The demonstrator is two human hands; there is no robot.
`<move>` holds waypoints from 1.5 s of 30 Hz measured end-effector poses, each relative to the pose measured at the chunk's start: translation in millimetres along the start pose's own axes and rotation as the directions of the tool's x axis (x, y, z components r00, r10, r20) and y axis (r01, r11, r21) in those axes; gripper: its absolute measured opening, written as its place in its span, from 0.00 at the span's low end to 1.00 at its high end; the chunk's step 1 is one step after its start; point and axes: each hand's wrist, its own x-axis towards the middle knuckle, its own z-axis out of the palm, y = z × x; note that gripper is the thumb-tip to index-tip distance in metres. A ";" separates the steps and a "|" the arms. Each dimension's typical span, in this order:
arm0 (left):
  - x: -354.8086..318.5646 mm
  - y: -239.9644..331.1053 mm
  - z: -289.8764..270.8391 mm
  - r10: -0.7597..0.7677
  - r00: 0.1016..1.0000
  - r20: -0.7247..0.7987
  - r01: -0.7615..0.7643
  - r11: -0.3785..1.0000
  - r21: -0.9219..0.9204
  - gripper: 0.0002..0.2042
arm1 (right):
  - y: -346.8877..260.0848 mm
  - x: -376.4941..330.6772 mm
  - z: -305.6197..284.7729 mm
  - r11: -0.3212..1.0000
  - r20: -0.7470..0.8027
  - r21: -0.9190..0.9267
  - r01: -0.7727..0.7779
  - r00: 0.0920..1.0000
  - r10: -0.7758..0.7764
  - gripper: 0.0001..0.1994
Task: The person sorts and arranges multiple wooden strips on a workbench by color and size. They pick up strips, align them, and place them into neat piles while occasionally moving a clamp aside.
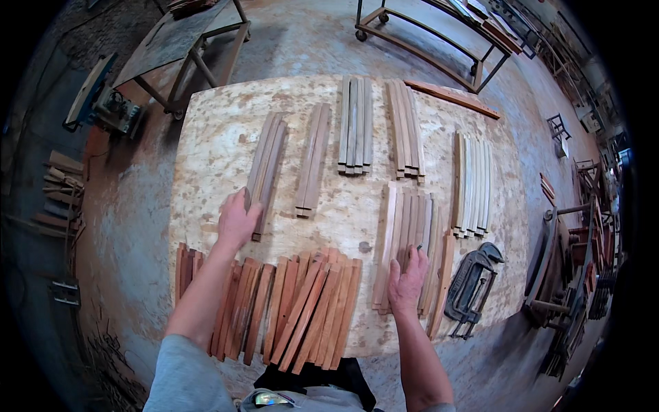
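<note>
At 6 o'clock, nearest the person, a fanned row of reddish-brown wooden slats [274,309] lies along the near edge of the round, paint-spattered pale worktable [206,178]. The left forearm crosses over this row. Just beyond, at 5 o'clock, the right hand [407,281] lies flat with fingers spread on a group of lighter brown wooden slats [405,233], pressing rather than gripping. Beside it at 4 o'clock rest dark grey metal clamps [473,281]. At 9 o'clock from the table's middle, the left hand [237,221] curls over the near end of a small bundle of greyish-brown wooden slats [266,165], grasping it. Near the middle sits a pair of brown slats [312,161]. Farther off, at 12 o'clock, two stacks of grey-brown slats [357,123] lie side by side, with pale curved slats [472,182] at 2 o'clock. Beyond the table stands a metal trolley frame [425,34].
</note>
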 end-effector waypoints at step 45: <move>20.5 132.8 64.7 0.071 0.994 0.084 -0.084 0.983 0.164 0.32 | 2.2 1.6 2.6 0.999 -0.017 -0.014 0.043 0.999 -0.043 0.31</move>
